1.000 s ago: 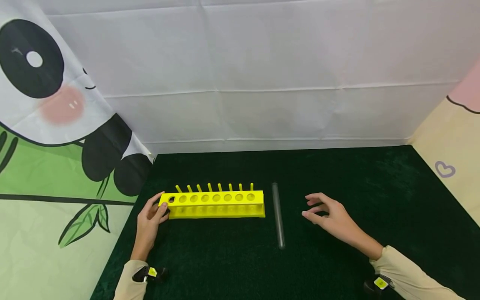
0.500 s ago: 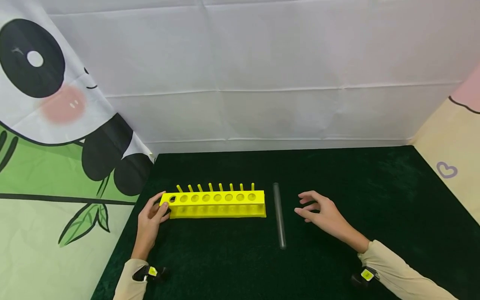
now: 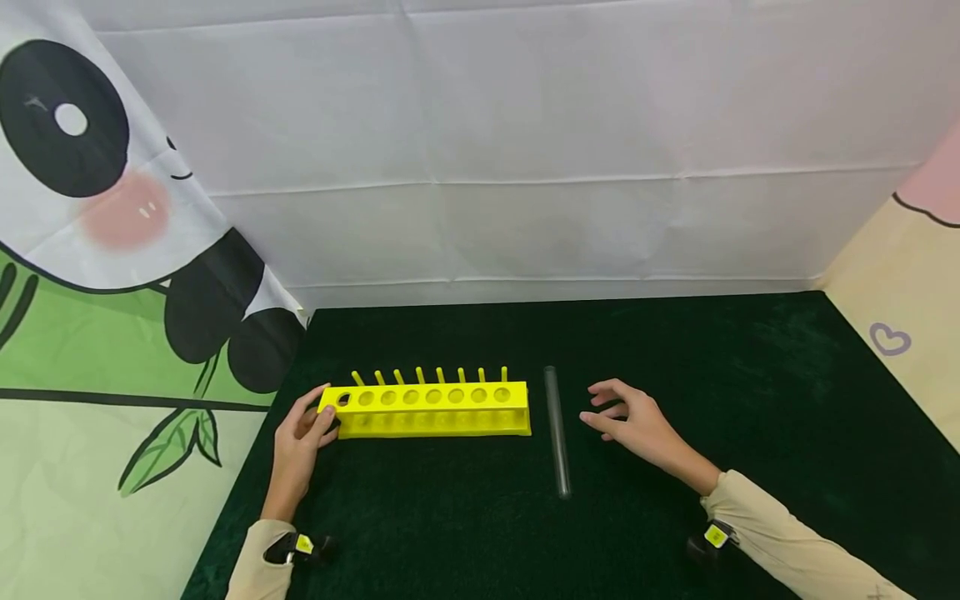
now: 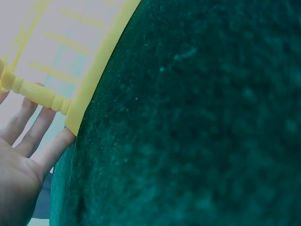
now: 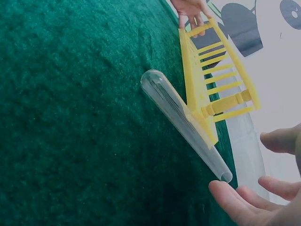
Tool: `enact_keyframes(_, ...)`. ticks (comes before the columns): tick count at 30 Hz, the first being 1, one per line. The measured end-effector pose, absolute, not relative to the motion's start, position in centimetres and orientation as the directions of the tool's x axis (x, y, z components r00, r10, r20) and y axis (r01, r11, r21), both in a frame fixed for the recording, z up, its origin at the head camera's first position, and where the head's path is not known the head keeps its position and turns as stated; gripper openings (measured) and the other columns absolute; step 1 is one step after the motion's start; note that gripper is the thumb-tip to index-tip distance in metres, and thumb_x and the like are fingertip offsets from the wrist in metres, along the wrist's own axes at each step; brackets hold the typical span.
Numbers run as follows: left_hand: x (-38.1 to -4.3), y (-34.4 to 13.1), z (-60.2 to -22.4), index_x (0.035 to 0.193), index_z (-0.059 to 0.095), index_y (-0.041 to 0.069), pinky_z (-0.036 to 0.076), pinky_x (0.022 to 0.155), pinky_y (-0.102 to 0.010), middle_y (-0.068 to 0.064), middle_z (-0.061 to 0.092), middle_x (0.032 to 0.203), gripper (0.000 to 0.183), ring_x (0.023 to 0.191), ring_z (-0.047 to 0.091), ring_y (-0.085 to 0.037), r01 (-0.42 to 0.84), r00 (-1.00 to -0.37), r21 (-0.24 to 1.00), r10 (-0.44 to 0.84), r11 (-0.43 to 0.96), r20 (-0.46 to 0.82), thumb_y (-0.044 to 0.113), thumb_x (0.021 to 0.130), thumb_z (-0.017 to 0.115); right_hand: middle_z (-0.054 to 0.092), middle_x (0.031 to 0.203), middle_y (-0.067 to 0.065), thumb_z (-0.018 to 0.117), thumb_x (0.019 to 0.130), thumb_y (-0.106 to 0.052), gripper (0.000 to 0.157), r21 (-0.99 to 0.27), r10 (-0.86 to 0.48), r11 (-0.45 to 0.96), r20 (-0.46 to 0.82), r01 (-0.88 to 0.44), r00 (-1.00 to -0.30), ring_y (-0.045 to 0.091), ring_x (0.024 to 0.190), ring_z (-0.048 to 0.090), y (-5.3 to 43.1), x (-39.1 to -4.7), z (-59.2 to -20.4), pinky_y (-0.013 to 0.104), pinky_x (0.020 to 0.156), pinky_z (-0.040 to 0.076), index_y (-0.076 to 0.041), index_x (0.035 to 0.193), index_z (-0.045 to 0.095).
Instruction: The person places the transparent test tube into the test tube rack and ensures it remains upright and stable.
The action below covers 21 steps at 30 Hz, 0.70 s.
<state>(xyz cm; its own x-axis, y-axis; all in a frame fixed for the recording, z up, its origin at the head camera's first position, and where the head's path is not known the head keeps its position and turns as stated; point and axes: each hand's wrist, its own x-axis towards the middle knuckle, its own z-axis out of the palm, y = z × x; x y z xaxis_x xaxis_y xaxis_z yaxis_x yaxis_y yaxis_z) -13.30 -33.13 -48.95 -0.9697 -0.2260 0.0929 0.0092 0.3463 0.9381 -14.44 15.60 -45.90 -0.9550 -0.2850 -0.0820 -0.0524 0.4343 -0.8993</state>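
A yellow test tube rack [image 3: 431, 409] stands on the dark green cloth, with a row of holes along its top and several pegs at the back. My left hand [image 3: 294, 454] grips the rack's left end, thumb at the front top corner and other fingers around the end. In the left wrist view those fingers lie by the rack's end post [image 4: 40, 95]. Right of the rack a clear glass test tube [image 3: 557, 433] lies flat, its rounded end toward me. My right hand [image 3: 637, 427] hovers to the tube's right, fingers loosely bent and apart from it, holding nothing.
Dark green cloth [image 3: 465, 533] covers the table. A white sheet [image 3: 525, 150] hangs behind it. A panda-printed cloth [image 3: 150, 333] borders the left side, and a cream printed cloth [image 3: 900, 283] borders the right.
My right hand has moved left toward the test tube, slowing over the last half second. The left hand, rack and tube have stayed in place.
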Motion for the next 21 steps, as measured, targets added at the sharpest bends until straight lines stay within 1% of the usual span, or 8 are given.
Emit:
enact_keyframes(3,-13.2,-33.1,-48.8,0.141,0.042,0.014,0.054,0.078,-0.025,-0.015,0.050,0.130,0.052,0.107,0.057,-0.012,0.010,-0.970,0.938,-0.224,0.346,0.093,0.038,0.096,0.053,0.050,0.120,0.019,0.068,0.088,-0.031,0.055,-0.899,-0.285,0.435,-0.083,-0.052,-0.955,0.024,0.091,0.062,15.3,-14.6,-45.9,0.035,0.069,0.056,-0.002,0.130,0.047)
enact_keyframes(5,-13.2,-33.2,-48.7,0.141,0.043,0.015,0.054,0.078,-0.025,-0.014,0.050,0.130,0.052,0.107,0.056,-0.011,0.009,-0.970,0.939,-0.224,0.344,0.091,0.038,0.096,0.053,0.050,0.120,0.018,0.068,0.088,-0.030,0.054,-0.900,-0.285,0.434,-0.087,-0.048,-0.954,0.023,0.090,0.062,15.0,-14.7,-45.8,0.034,0.069,0.056,-0.002,0.130,0.047)
enact_keyframes(11,-13.2,-33.2,-48.6,0.142,0.043,0.017,0.054,0.078,-0.025,-0.014,0.050,0.131,0.051,0.105,0.055,-0.005,0.006,-0.971,0.939,-0.222,0.345,0.088,0.038,0.096,0.053,0.051,0.116,0.018,0.068,0.088,-0.028,0.053,-0.904,-0.279,0.426,-0.100,-0.030,-0.955,0.027,0.084,0.063,14.3,-15.3,-45.9,0.033,0.065,0.057,-0.002,0.129,0.048)
enact_keyframes(14,-13.2,-33.2,-48.5,0.141,0.043,0.018,0.054,0.078,-0.025,-0.013,0.050,0.131,0.051,0.104,0.055,-0.004,0.006,-0.971,0.940,-0.221,0.340,0.087,0.039,0.096,0.053,0.052,0.116,0.019,0.068,0.087,-0.027,0.052,-0.902,-0.272,0.432,-0.116,-0.014,-0.955,0.028,0.084,0.063,13.9,-15.4,-45.8,0.034,0.065,0.057,-0.002,0.128,0.048)
enact_keyframes(21,-13.1,-33.2,-48.6,0.142,0.042,0.015,0.054,0.078,-0.025,-0.015,0.050,0.131,0.052,0.105,0.056,-0.008,0.005,-0.971,0.942,-0.222,0.335,0.084,0.037,0.096,0.053,0.052,0.114,0.019,0.069,0.087,-0.025,0.051,-0.883,-0.248,0.470,-0.147,0.013,-0.958,0.026,0.083,0.063,13.1,-15.9,-45.9,0.031,0.063,0.056,-0.003,0.128,0.049)
